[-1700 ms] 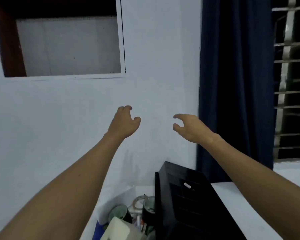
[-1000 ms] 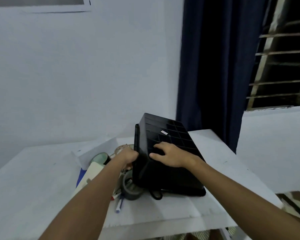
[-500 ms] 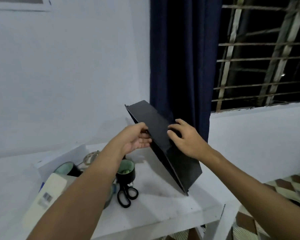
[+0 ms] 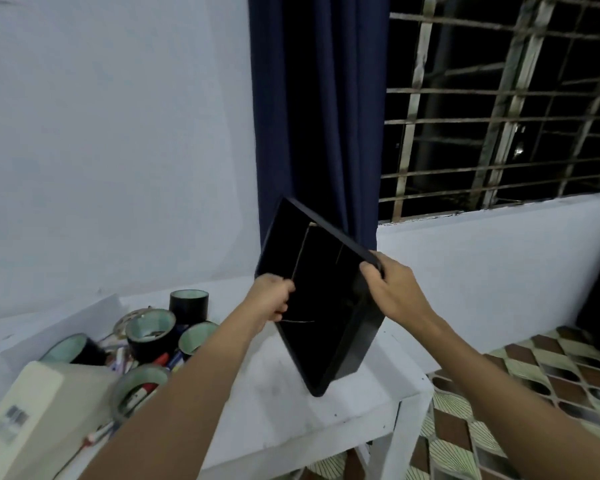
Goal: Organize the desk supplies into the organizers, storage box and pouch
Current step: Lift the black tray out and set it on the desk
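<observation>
A black storage box [image 4: 329, 306] is held tilted above the right end of the white table [image 4: 291, 420], its open inside turned toward me. My left hand [image 4: 271, 301] grips its left rim and my right hand [image 4: 388, 289] grips its upper right rim. Left of it lie several tape rolls [image 4: 151, 329], with one black roll [image 4: 189, 304] standing behind them. Markers and pens [image 4: 146, 362] are scattered among the rolls. A cream-coloured box with a barcode [image 4: 32, 420] sits at the near left.
The table's right edge [image 4: 413, 393] drops to a patterned tile floor [image 4: 534, 393]. A dark blue curtain [image 4: 312, 116] hangs behind the box. A barred window [image 4: 499, 98] is at the right, above a white ledge. A white wall stands behind the table.
Both hands came down from the air onto the black box, lifted it off the table and turned it over, so its open side now faces me. The view swung right and down.
</observation>
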A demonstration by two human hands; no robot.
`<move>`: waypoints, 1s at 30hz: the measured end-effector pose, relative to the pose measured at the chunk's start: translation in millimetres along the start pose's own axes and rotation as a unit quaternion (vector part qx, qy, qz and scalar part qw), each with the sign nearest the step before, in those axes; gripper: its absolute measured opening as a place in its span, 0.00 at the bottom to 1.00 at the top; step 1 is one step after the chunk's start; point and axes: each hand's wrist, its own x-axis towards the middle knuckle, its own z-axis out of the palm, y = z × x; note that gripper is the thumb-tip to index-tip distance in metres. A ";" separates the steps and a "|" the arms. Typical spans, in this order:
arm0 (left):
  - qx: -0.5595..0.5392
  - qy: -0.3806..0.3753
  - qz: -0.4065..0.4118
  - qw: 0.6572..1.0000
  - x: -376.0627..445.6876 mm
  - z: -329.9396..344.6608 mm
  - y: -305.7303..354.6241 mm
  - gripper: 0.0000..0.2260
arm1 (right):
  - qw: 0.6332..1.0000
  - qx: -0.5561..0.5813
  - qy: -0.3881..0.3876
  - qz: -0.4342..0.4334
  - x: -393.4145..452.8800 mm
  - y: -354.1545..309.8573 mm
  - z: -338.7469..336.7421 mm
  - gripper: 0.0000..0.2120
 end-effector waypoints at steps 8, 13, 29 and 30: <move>0.173 0.015 -0.068 0.982 5.5 17.2 -86.0 0.23 | 0.968 0.146 0.078 0.187 3.8 50.4 -9.1 0.17; 0.199 0.066 -0.053 0.976 6.2 22.8 -95.1 0.17 | 0.928 0.226 0.037 0.294 -13.0 97.2 21.4 0.18; 0.290 0.114 -0.003 0.950 50.6 18.1 -91.7 0.28 | 0.930 0.229 0.062 0.279 7.3 139.9 67.2 0.18; 0.291 0.116 -0.004 0.949 54.4 17.7 -90.7 0.28 | 0.936 0.219 0.064 0.269 10.8 137.7 68.5 0.17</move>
